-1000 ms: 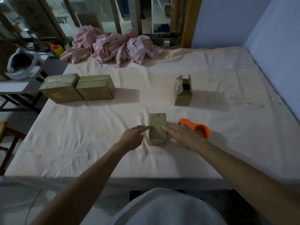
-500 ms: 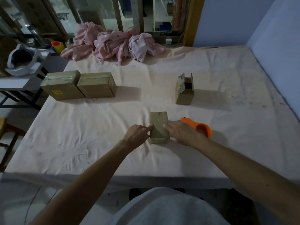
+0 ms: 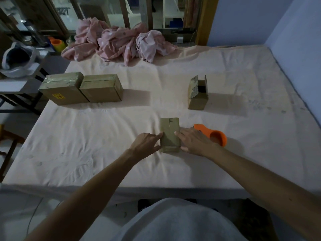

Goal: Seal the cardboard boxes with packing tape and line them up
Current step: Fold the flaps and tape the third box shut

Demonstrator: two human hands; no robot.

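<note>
Squeezing the small box (image 3: 169, 134) between left hand (image 3: 147, 145) and right hand (image 3: 192, 142), near-middle of the bed (image 3: 104, 145), fingers (image 3: 180, 135) loose and flat against its sides, not wrapped around. Parked just right: orange tape dispenser (image 3: 214, 137). Lined up far left, touching: labelled taped box (image 3: 64, 89) and plain taped box (image 3: 102, 89). Sitting far right: open box (image 3: 198, 96).

The left hand (image 3: 147, 143) and the right hand (image 3: 192, 141) are lying palm-down, just apart, with nearly straight fingers (image 3: 179, 135) pointing inward toward each other.
</note>
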